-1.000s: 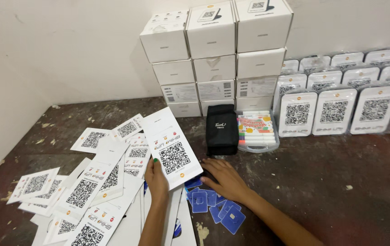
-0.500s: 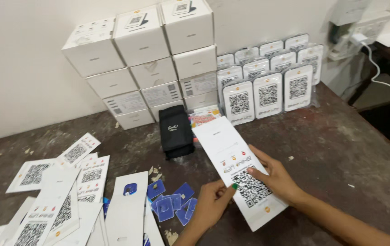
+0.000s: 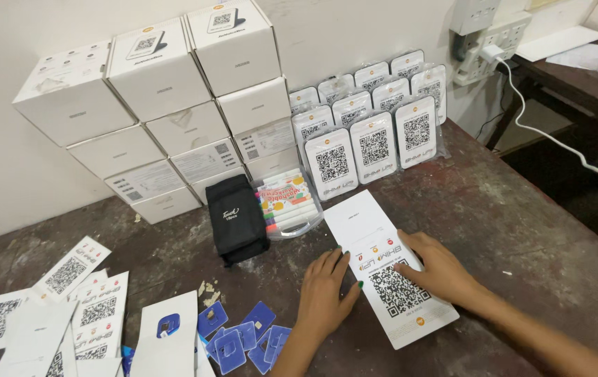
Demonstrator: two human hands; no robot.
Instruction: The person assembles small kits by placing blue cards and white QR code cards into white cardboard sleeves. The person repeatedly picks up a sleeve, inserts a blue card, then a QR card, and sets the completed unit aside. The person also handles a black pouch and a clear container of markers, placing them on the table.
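Two flat, unclenched hands are pressing a white code card (image 3: 389, 269) onto the table (image 3: 522, 209): left hand (image 3: 323, 293) at its left edge, right hand (image 3: 438, 269) on its right half. Half a second ago both were gripping it tilted; now it is lying flat beneath the palms, right of the blue cards (image 3: 243, 338).

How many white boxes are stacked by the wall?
12 white boxes, in three stacks of four against the wall: left stack, middle stack, right stack. The black pouch partly covers the bottom ones, and more may be hidden behind.
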